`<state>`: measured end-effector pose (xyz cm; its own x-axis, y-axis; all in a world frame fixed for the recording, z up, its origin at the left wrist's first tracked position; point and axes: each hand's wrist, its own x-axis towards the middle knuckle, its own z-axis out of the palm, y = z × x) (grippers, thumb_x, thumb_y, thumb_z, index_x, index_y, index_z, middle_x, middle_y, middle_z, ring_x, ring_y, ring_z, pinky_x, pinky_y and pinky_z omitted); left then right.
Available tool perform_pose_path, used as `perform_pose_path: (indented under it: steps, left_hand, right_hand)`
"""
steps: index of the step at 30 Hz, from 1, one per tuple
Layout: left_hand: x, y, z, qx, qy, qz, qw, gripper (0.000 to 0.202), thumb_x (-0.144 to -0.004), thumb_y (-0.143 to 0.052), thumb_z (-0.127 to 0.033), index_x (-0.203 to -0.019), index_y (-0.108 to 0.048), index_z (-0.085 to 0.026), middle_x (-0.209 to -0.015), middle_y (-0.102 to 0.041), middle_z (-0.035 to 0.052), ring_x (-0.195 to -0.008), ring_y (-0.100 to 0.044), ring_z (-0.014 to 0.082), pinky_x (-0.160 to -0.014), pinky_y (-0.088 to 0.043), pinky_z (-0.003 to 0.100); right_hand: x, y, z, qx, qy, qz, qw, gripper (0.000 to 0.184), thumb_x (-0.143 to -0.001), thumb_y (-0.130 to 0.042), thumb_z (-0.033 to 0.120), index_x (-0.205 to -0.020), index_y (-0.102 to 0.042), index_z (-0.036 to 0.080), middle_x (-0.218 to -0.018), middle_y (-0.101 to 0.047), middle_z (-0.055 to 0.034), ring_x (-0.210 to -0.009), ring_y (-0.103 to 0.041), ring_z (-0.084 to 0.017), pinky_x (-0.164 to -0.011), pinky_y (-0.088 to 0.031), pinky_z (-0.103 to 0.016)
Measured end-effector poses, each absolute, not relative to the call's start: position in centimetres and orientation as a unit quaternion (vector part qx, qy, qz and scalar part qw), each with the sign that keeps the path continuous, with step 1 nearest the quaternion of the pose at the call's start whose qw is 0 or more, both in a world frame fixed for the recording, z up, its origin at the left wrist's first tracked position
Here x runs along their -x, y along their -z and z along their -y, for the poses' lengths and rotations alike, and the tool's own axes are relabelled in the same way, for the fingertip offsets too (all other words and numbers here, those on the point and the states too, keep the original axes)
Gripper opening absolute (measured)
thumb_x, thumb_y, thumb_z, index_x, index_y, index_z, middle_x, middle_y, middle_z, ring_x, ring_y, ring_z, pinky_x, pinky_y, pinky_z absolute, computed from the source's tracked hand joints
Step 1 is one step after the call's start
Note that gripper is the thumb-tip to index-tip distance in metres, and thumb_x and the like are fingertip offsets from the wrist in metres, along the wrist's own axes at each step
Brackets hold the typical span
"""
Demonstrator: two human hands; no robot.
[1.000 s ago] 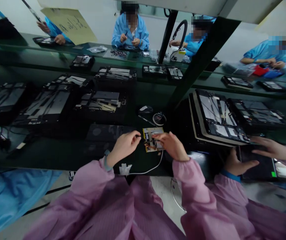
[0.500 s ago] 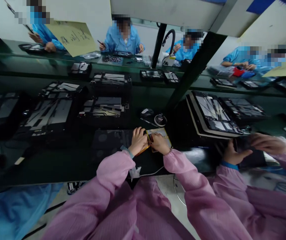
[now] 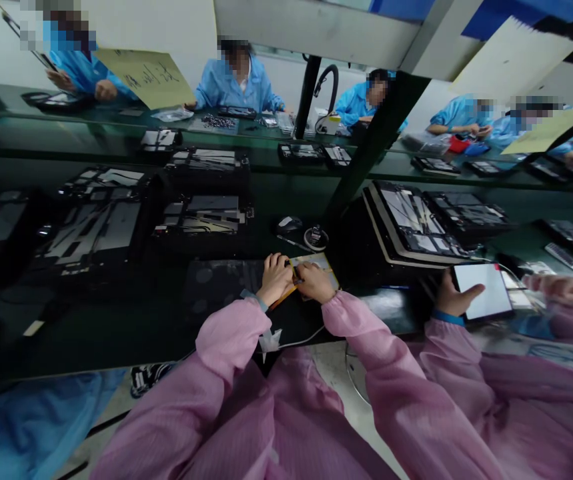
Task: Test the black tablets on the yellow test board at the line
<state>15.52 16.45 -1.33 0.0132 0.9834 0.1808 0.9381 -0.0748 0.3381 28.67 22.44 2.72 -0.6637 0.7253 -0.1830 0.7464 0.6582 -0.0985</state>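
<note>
My left hand (image 3: pixel 275 277) and my right hand (image 3: pixel 315 282) meet at the front edge of the green bench, both in pink sleeves. Their fingers are curled on a small yellow card (image 3: pixel 322 265) carrying orange flex parts; its left edge sticks out under my left hand. The card lies on a dark mat (image 3: pixel 221 280). A white cable (image 3: pixel 301 340) runs from under my hands toward my lap.
Open tablet chassis (image 3: pixel 201 213) lie in rows across the conveyor; a stack (image 3: pixel 416 227) stands at the right. A neighbour in pink holds a lit tablet (image 3: pixel 481 300). A black post (image 3: pixel 376 147) rises behind my hands. Workers in blue sit across.
My hands have closed together over the yellow card, which was open to view a second ago. The neighbour's tablet now faces up with a bright screen. The view has shifted a little.
</note>
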Motion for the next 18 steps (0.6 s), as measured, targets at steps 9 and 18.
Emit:
perform_pose_path:
  steps: [9,18]
  left_hand:
    - [-15.9,2.2,-17.3,-0.695,-0.184,-0.693,0.058,0.022,-0.084,-0.060,-0.030,-0.102,-0.064,-0.017,-0.130,-0.051,0.0128,-0.130,-0.038,0.0306,-0.112,-0.026,0.048]
    - [-7.3,-0.7,-7.8,-0.526,-0.247,-0.814,0.004,0.047,-0.091,-0.046,-0.047,-0.123,-0.054,-0.014,-0.135,-0.052,0.0206,-0.124,-0.049,0.0348,-0.101,-0.040,0.052]
  right_hand:
    - [-29.8,-2.0,-24.1,-0.403,0.160,-0.901,-0.029,0.016,-0.081,-0.051,0.019,-0.086,-0.066,0.016,-0.093,-0.069,-0.0080,-0.084,-0.063,-0.019,-0.074,-0.044,-0.027]
    - [-34.8,-5.5,-20.8,-0.406,0.246,-0.855,-0.211,0.024,-0.091,-0.038,0.021,-0.094,-0.061,0.017,-0.081,-0.066,-0.0031,-0.071,-0.061,-0.014,-0.067,-0.046,-0.024]
